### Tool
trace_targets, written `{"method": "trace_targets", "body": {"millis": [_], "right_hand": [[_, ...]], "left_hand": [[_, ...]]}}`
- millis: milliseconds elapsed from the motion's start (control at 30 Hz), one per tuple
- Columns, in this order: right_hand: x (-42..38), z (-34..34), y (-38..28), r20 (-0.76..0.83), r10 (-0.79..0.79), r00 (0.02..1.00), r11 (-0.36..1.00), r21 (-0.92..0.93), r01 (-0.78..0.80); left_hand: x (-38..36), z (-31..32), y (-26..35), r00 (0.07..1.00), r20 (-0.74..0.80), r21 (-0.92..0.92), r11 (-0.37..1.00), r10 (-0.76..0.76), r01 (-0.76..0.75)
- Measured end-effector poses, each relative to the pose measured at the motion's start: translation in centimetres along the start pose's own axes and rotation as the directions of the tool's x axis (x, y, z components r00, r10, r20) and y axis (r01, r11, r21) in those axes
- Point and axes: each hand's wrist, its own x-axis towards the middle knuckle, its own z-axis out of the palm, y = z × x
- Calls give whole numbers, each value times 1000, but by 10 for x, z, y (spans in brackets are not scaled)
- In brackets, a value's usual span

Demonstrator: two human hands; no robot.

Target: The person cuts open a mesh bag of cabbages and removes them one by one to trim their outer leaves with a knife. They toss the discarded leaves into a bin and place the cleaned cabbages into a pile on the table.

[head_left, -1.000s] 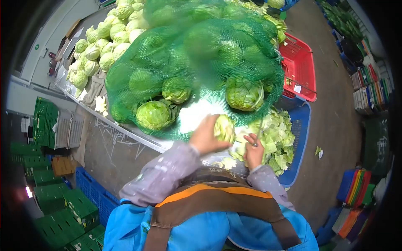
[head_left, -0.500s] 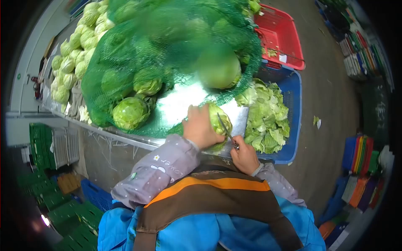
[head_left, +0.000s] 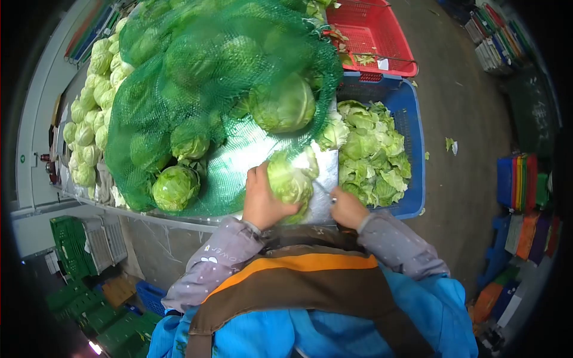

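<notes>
On the metal table (head_left: 326, 173), my left hand (head_left: 264, 198) grips a pale green cabbage (head_left: 290, 186) from its left side, thumb along the near edge. A few outer leaves (head_left: 307, 162) stand loose at the cabbage's far right. My right hand (head_left: 348, 207), to the right of the cabbage, is closed on the handle of a knife (head_left: 323, 190). The thin blade points away and left, its tip close to the cabbage. Behind both hands lies a green mesh bag (head_left: 197, 59) of cabbages, spilling over the tabletop.
A blue crate (head_left: 421, 149) of loose cabbage leaves (head_left: 373, 155) stands against the table's right side. Beyond it is a red crate (head_left: 376, 30) with leaf scraps. Trimmed cabbages (head_left: 89, 125) are piled at the far left. Green crates (head_left: 71, 238) stand on the floor at left.
The cabbage has turned in my left hand and some outer leaves now stand away from it. My right hand and knife have drawn slightly away from the cabbage. The whole view has shifted.
</notes>
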Motion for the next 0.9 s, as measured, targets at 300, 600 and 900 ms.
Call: {"method": "trace_targets", "body": {"millis": [300, 600, 900], "right_hand": [[-3, 4, -57, -324, -246, 913, 797, 469, 381], [7, 5, -38, -232, -100, 968, 674, 700, 237], [15, 16, -61, -431, -267, 862, 786, 420, 453]], "left_hand": [[-30, -5, -26, 970, -176, -180, 964, 166, -198], [-37, -17, -33, 971, -179, -640, 768, -158, 7], [-38, -78, -11, 953, -265, 361, 932, 148, -44]]}}
